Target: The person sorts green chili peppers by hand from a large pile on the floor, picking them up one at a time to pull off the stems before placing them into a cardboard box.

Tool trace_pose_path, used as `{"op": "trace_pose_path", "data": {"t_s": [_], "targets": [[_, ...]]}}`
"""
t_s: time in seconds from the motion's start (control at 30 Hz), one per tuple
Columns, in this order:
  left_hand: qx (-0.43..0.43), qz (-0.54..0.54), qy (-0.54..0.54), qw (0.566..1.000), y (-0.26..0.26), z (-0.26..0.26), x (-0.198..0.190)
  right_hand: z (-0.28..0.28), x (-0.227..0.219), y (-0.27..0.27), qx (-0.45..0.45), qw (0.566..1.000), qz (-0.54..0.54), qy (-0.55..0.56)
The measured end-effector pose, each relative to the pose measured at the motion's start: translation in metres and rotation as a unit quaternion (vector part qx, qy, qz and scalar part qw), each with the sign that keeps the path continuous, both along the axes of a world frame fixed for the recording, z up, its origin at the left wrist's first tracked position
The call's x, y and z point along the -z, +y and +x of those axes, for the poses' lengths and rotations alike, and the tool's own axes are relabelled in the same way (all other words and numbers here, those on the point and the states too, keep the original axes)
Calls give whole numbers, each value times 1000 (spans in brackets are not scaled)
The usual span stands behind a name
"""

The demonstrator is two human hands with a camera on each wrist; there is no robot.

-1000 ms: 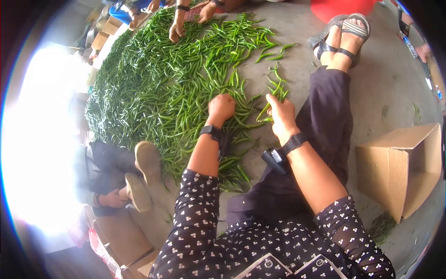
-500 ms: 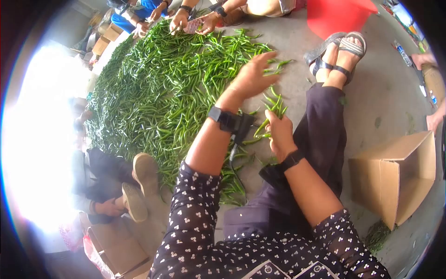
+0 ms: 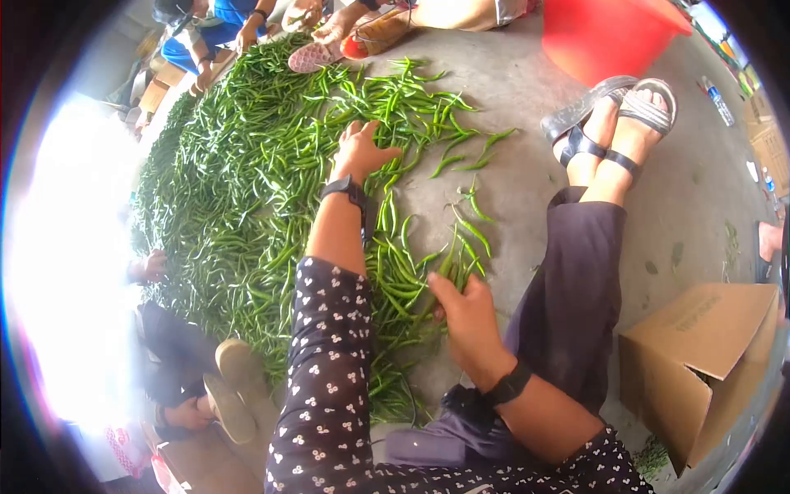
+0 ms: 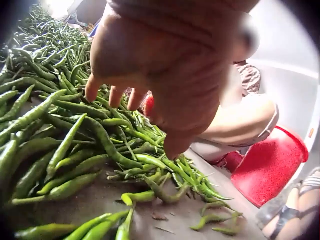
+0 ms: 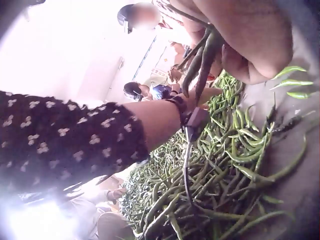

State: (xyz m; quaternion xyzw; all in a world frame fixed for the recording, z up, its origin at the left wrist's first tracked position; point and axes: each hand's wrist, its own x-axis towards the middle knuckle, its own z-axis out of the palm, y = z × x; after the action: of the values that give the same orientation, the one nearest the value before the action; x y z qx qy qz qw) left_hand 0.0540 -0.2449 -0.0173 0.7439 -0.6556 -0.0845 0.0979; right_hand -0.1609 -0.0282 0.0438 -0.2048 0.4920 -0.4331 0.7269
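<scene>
Green chillies (image 3: 247, 181) lie in a broad heap on the grey floor. Over the heap's right part is my left hand (image 3: 360, 152), fingers spread; the left wrist view has this hand (image 4: 160, 75) just above the chillies (image 4: 100, 135) with nothing in it. My right hand (image 3: 473, 325), nearer my body, grips a small bunch of chillies (image 3: 461, 247) whose tips point away from me. In the right wrist view, several held chillies (image 5: 205, 60) stick out from the right hand (image 5: 250, 40).
An open cardboard box (image 3: 679, 354) is at the right. A red tub (image 3: 605, 37) stands beyond my sandalled feet (image 3: 613, 123). Other people sit around the heap, with shoes (image 3: 317, 56) at its far edge and more shoes (image 3: 234, 403) at the lower left.
My left hand swung out toward the right, then back left over the heap with its fingers spread. The right hand, still gripping its bunch, sits lower in view. The head view has shifted.
</scene>
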Motion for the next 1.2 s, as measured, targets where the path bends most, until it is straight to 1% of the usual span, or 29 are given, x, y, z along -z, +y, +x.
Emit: {"op": "trace_pose_path", "data": {"t_s": [0.03, 0.07, 0.1, 0.13, 0.17, 0.2, 0.27, 0.33, 0.4, 0.43, 0.47, 0.53, 0.57, 0.6, 0.63, 0.67, 0.7, 0.73, 0.77, 0.8, 0.83, 0.87, 0.93, 0.97, 1.03, 1.07, 1.13, 1.17, 1.2], "targets": [[-8, 5, -31, 999, -5, -6, 2, 1, -5, -1, 5, 1000, 5, -9], [-8, 6, -28, 1000, -8, -11, 3, 2, -7, -2, 6, 1000, 6, -6], [-30, 46, -40, 998, -12, -15, 7, 3, -8, -3, 4, 1000, 14, -4], [-52, 86, -53, 994, -10, -23, 2, 4, -7, -3, 1, 1000, 23, -3], [-65, 98, -65, 991, -5, -29, -5, 5, -6, -2, 1, 1000, 28, -2], [-67, 102, -65, 990, -1, -30, -3, 5, -5, -3, -5, 1000, 22, 13], [-35, 98, -55, 993, 11, -28, -5, 7, -3, -4, -15, 999, 15, 28], [-8, 66, -71, 995, 34, -29, -1, 9, 5, -6, 13, 1000, -5, 21], [-2, 49, -56, 997, 63, -35, 3, 14, 13, -8, 64, 998, -5, 3], [7, 78, -47, 996, 79, -42, -4, 12, 16, -7, 66, 998, -8, 11], [35, 51, -51, 997, 95, -45, -6, 10, 18, -7, 67, 997, -13, 19], [77, 62, -48, 994, 117, -47, -8, 6, 25, -6, 73, 996, -10, 39], [93, 38, -32, 994, 127, -47, -9, 4, 29, -6, 79, 996, -15, 39], [91, 35, -31, 995, 134, -45, -14, 1, 34, -5, 86, 995, -20, 40], [80, -4, -2, 997, 140, -42, -20, -2, 38, -5, 85, 994, -23, 67], [69, -44, 27, 996, 149, -38, -25, -4, 43, -4, 82, 994, -26, 67], [37, -51, 50, 997, 156, -36, -40, -5, 45, -4, 86, 993, -29, 78], [33, -55, 94, 994, 164, -27, -50, -5, 43, -4, 89, 992, -33, 88], [-21, -31, 154, 987, 172, -20, -59, -5, 41, -3, 96, 992, -35, 75], [-75, -6, 214, 974, 182, -15, -71, -5, 40, -3, 94, 992, -36, 73], [-104, -13, 277, 955, 193, -6, -76, -5, 40, -3, 95, 992, -36, 73], [-116, -46, 396, 910, 203, 6, -71, -6, 41, -2, 97, 992, -37, 74], [-146, -27, 528, 836, 228, 18, -83, -7, 44, 0, 102, 990, -54, 76], [-149, -29, 526, 837, 241, 20, -86, -9, 42, 1, 89, 992, -51, 70], [-119, -52, 644, 754, 264, 24, -85, -11, 41, 2, 79, 994, -38, 64], [-120, -54, 642, 755, 275, 26, -84, -11, 41, 2, 76, 994, -38, 62], [-169, -41, 699, 693, 294, 33, -72, -13, 43, 2, 65, 998, -12, 21], [-184, -42, 702, 687, 301, 38, -65, -15, 41, 3, 52, 999, 15, 1], [-185, -44, 701, 688, 307, 40, -63, -17, 38, 4, 50, 999, 15, -1]]}}
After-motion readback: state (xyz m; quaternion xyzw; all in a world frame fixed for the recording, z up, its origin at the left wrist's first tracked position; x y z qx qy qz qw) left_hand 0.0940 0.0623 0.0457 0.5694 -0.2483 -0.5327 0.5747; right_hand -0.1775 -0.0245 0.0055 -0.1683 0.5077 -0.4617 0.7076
